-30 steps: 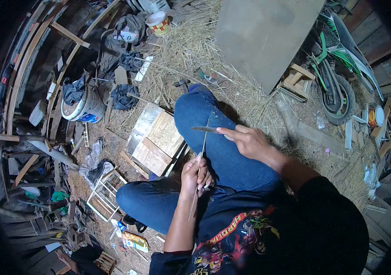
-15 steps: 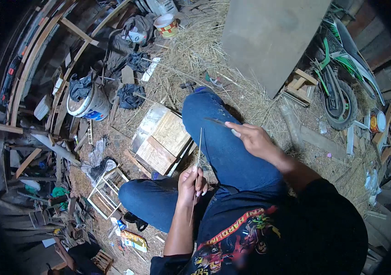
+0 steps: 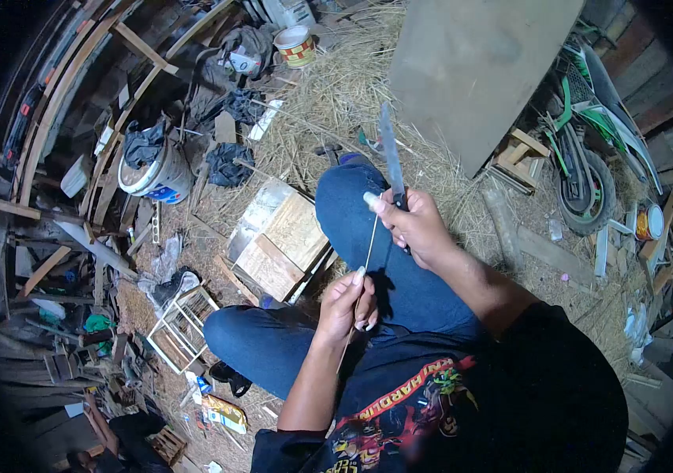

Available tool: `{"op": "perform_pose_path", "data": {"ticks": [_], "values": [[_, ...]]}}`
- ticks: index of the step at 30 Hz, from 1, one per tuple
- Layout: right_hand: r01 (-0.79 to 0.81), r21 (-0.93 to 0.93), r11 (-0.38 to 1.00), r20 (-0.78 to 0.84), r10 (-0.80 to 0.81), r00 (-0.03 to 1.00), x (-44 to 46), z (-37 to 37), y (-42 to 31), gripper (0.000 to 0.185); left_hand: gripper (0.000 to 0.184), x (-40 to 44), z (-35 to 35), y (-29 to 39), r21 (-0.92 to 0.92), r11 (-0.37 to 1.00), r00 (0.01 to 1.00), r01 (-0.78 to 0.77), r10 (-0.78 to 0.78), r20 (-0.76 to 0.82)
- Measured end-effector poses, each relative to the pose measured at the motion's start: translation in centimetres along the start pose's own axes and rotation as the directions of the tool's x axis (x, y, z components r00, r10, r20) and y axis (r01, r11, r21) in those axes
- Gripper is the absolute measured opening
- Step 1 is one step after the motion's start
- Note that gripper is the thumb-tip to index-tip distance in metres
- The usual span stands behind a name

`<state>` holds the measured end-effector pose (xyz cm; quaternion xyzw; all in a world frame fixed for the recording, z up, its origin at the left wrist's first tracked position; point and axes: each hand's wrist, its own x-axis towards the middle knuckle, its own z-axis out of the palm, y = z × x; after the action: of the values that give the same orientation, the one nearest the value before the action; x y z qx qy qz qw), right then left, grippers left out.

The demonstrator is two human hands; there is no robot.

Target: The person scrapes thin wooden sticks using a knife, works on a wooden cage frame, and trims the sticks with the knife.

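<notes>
My right hand (image 3: 415,225) is closed round the black handle of a knife (image 3: 391,150), its long blade pointing up and away from me. A thin wooden stick (image 3: 371,243) is pinched in my left hand (image 3: 346,303), held over my lap. The stick's upper end reaches up to my right thumb and fingers; whether they grip it too I cannot tell. Its lower end runs down past my left wrist. Both hands are above my crossed legs in blue jeans (image 3: 407,292).
A wooden box (image 3: 293,229) stands left of my knee, with a small stick frame (image 3: 182,327) nearer. A white bucket (image 3: 151,169), a large board (image 3: 478,71) and a green-white motorbike (image 3: 589,150) surround the straw floor. Another person (image 3: 127,437) is at lower left.
The knife has swung from pointing left to pointing up, and my right hand has moved left and down to the stick's upper end. My left hand has shifted slightly right with the stick.
</notes>
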<state>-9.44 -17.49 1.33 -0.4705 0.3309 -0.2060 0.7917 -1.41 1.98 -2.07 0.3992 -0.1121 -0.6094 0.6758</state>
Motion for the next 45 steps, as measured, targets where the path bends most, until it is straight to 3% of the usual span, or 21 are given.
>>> {"op": "perform_pose_path", "data": {"ticks": [17,29,40,43,45], "values": [[0.120,0.096,0.988,-0.118,-0.108,0.987,3.6,1.5,-1.9,0.025,0.030,-2.6,-1.7,1.7,0.261,0.965,0.984,-0.008,0.054,-0.169],[0.011,0.068,0.998,0.021,-0.012,1.000,1.4,4.3,0.9,0.026,0.034,-2.3,-1.1,1.5,-0.016,0.993,0.986,-0.114,0.111,-0.122],[0.025,0.001,1.000,0.145,-0.025,0.989,-1.3,5.8,2.3,0.025,0.033,-2.2,-0.1,1.8,-0.101,0.979,0.982,-0.179,0.172,-0.082],[0.084,0.008,0.996,0.196,-0.084,0.977,-1.6,5.6,2.5,0.026,0.030,-2.0,0.9,2.1,-0.027,0.976,0.960,-0.218,0.210,-0.187],[0.113,-0.213,0.971,0.202,-0.070,0.977,-1.4,4.8,2.5,0.017,0.026,-1.7,0.6,1.7,0.186,0.962,0.937,-0.198,0.241,-0.253]]}}
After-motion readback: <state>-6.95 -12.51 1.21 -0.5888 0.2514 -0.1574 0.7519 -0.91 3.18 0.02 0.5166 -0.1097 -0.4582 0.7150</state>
